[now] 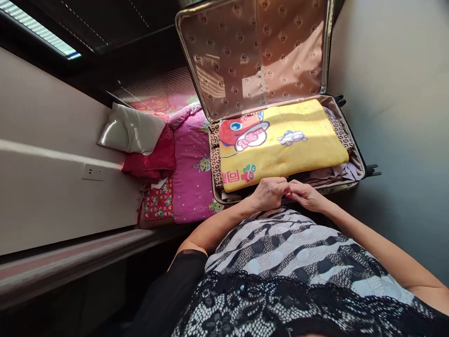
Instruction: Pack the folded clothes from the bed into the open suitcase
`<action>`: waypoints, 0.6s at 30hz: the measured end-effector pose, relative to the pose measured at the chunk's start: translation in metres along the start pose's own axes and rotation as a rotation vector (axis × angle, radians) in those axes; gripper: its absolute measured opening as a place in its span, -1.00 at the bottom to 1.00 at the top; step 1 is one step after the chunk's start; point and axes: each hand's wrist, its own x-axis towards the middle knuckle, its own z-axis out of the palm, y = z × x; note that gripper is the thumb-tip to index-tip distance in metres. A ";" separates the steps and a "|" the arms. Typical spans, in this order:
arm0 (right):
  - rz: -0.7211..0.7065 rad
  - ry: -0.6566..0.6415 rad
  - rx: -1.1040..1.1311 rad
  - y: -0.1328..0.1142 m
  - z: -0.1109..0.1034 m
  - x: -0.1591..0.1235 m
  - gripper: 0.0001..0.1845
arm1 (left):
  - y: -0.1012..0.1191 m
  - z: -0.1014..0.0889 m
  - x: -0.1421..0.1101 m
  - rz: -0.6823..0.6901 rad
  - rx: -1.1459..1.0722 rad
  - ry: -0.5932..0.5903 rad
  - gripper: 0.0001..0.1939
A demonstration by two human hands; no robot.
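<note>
In front of my body, my left hand (269,193) and my right hand (306,194) meet with their fingers curled in. The fingertips touch each other. Whatever may be pinched between them is hidden. Just beyond both hands stands an open suitcase (355,149), its patterned lid (228,61) tilted up at the back. A folded yellow blanket (270,164) with cartoon prints and a red fish face lies across its packed contents. Light purple cloth (338,172) shows at the right, beneath the blanket.
Left of the suitcase lie a purple quilt (189,164), a red cloth (154,159) and a pale pillow (135,128). A wall (396,112) rises on the right. The left wall carries a socket (93,172), with dark blinds (115,28) at the upper left.
</note>
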 end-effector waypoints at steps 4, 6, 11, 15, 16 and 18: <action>-0.061 0.018 -0.021 -0.025 -0.028 -0.012 -0.48 | 0.041 -0.036 0.021 0.151 0.023 0.011 -0.76; -0.067 0.056 -0.024 -0.026 -0.042 -0.002 -0.47 | 0.043 -0.049 0.038 0.101 -0.049 0.049 -0.73; -0.045 0.152 0.045 -0.014 -0.060 0.068 -0.39 | -0.023 -0.094 0.093 -0.290 -0.550 0.308 -0.62; 0.054 0.303 0.194 0.011 -0.056 0.130 -0.30 | -0.109 -0.135 0.158 -0.728 -0.987 0.722 -0.62; 0.093 0.348 0.241 0.020 -0.053 0.142 -0.26 | -0.128 -0.142 0.177 -0.801 -1.083 0.801 -0.68; 0.192 0.423 0.367 0.040 -0.048 0.157 -0.20 | -0.160 -0.146 0.213 -0.872 -1.248 0.916 -0.81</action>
